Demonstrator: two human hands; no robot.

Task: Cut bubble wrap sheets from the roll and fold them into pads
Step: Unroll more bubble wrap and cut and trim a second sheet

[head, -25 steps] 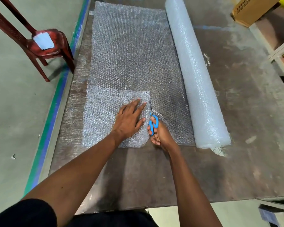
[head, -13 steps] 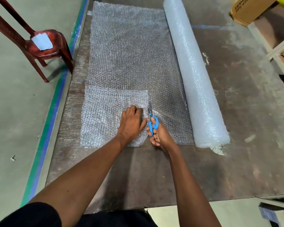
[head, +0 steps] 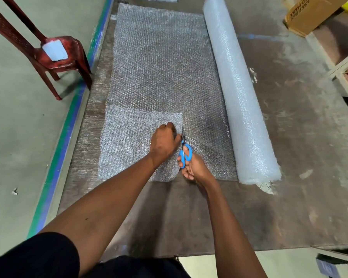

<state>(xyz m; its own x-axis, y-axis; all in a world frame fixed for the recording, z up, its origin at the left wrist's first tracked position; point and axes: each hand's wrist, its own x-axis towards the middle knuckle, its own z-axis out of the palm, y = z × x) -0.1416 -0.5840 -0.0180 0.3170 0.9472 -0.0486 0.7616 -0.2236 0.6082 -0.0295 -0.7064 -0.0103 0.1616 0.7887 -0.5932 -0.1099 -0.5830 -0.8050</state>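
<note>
Nearest me, my two bare forearms reach out from black sleeves [head: 30,255] over the worn brown table [head: 279,207]. My right hand [head: 193,167] has its fingers curled through the blue handles of the scissors [head: 185,152], gripping them; the dark blades point away from me along the edge of the folded piece, and I cannot tell how far apart they stand. Just left of the scissors, my left hand [head: 164,142] sits knuckles-up on the folded bubble wrap piece [head: 127,141], fingers curled under and bunching the wrap at its right edge, right beside the blades. That doubled piece lies on the near left corner of the unrolled bubble wrap sheet [head: 161,63], which stretches flat away from me up the table. Along the sheet's right side lies the bubble wrap roll [head: 239,93], joined to the sheet, its near end open and a little ragged. Left of the table, a green and blue stripe [head: 68,133] runs along the floor, and beyond it stands a red plastic chair [head: 54,57] with a pale square on the seat. At the far right a cardboard box [head: 309,13] rests by a shelf frame.
</note>
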